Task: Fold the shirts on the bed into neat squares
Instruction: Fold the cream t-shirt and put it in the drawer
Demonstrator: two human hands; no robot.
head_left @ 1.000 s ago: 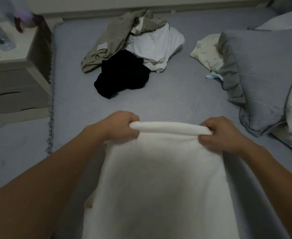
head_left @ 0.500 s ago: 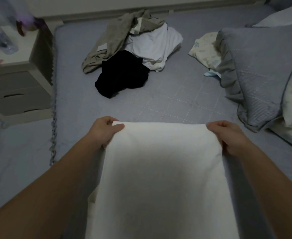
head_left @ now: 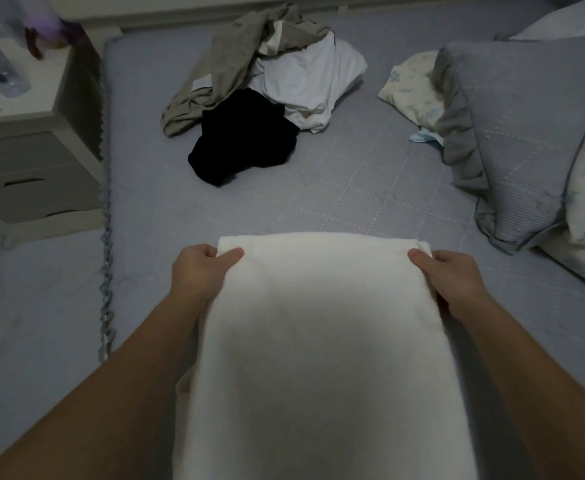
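**Both hands pinch the far corners of a cream shirt laid on the bed**

The left hand (head_left: pixel 201 271) pinches the far left corner of the cream shirt (head_left: pixel 318 341), thumb lying on top of the cloth and the other fingers tucked beneath the edge. The right hand (head_left: pixel 453 282) grips the far right corner the same way, thumb on top, fingers curled under. Between the two thumbs the far edge runs straight and rounded, like a fold. The shirt lies as a long panel on the bed (head_left: pixel 353 195), reaching from the hands back toward the person and out of the bottom of the view, with both bare forearms flanking it.

Farther up the grey-blue quilted cover, well apart from the hands, sits a heap of unfolded clothes: a black garment (head_left: pixel 246 140) nearest, a white shirt (head_left: pixel 312 81) behind it to the right, and a khaki garment (head_left: pixel 222 67) draped to the left. Grey pillows (head_left: pixel 512 133) lie on the right, with a small floral cloth (head_left: pixel 415 84) beside them. A pale nightstand (head_left: pixel 38 157) stands left of the bed.
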